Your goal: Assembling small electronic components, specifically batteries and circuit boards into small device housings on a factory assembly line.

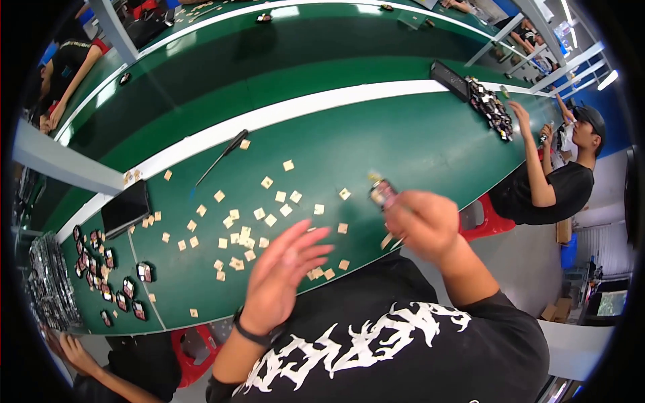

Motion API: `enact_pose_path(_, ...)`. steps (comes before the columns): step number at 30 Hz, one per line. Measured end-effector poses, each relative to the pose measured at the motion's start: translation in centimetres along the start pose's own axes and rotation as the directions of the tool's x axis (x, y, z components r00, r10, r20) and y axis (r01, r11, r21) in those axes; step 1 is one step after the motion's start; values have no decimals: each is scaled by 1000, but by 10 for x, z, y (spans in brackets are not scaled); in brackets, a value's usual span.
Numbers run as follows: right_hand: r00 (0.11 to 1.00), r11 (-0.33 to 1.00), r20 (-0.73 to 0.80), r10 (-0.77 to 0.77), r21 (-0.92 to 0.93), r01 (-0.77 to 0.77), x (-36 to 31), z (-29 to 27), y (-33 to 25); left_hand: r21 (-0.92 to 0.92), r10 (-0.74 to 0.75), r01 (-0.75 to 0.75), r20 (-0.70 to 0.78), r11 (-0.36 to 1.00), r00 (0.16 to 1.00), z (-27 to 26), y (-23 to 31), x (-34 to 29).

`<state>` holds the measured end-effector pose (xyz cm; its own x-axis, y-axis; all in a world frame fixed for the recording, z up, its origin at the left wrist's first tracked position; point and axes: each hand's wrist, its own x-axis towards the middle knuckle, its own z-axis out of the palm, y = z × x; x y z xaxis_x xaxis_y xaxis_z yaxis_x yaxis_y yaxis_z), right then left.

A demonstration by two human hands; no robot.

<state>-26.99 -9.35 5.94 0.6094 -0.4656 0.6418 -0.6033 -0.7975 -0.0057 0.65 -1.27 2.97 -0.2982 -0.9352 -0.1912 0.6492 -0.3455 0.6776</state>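
Observation:
My right hand [423, 223] is closed around a small black case [383, 193] with a light and pinkish face. The case is blurred, and a yellowish bit shows at its far end. My left hand [281, 272], with a dark band at its wrist, hovers over the table's near edge, fingers stretched out and holding nothing. Small square cream-coloured pieces [260, 213] lie scattered on the green table [376, 134], mostly beyond and left of my left hand.
Several black cases [144, 271] lie at the left, by a dark tray [125, 209] and stacked glossy packets [50, 282]. A thin black tool [223, 156] rests farther back. At the far right, a person [561, 174] sits by a pile of dark cases [490, 109] and a black bin [450, 80].

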Motion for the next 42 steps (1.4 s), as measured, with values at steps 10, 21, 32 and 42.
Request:
enact_pose_path(10,982,916,137,126,363,-168,28,19,-71,103,55,-41,-135,994,989,-10,-12,-1)
enact_pose_path(21,904,829,334,266,399,-391,27,18,-77,916,366,-148,2,372,931,-19,-5,-21)
enact_pose_path(32,909,878,417,24,427,-219,32,28,-89,915,315,-83,-49,394,948,-26,-10,-32)
enact_pose_path(42,917,952,398,-3,283,-120,34,36,-98,809,358,-159,-67,566,931,-31,-22,-27)
